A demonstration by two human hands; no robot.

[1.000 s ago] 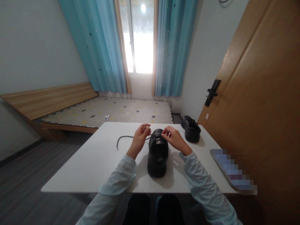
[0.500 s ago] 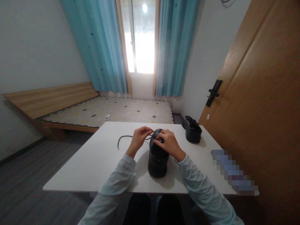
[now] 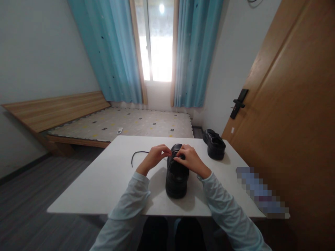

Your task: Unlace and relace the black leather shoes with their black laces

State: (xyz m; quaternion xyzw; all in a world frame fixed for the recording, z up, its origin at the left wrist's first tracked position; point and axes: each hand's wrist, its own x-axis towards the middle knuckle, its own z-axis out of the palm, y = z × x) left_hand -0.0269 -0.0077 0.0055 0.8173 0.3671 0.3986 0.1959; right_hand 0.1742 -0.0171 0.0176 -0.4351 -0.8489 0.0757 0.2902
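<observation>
Nearest the camera, both pale-blue sleeves are reaching in over the near edge of the white worktop [image 3: 104, 188], and the black shoe [image 3: 177, 177] is sitting right between them, about the middle of the worktop and a bit toward the near edge, heel facing the person and toe pointing at the far edge. My guess is that it's turned that way so the lace holes are lying straight under the fingers.

The left hand [image 3: 154, 159] is sitting just left of the shoe's upper, fingers pinched together, apparently on the black shoelace [image 3: 136, 156], but it's too small here to be sure what's actually in the grip. The right hand [image 3: 190, 159] is resting on top of the shoe at the eyelet area, fingertips bunched tight against the tongue. It looks like it's steadying the shoe or working the lace, though I can't tell if anything is really clamped in there.

The loose part of the shoelace is trailing left from the hands and curling down toward the left edge, lying slack on the surface.

Further back, the second black shoe [image 3: 214, 143] is standing near the far right corner, well apart from the hands, probably just parked out of the way. A pixelated flat object [image 3: 261, 191] is lying along the right edge.

Past the worktop there's a low bed [image 3: 125, 123] with a patterned mattress, teal curtains [image 3: 193, 52] either side of a bright window, and a wooden door [image 3: 288, 104] on the right.
</observation>
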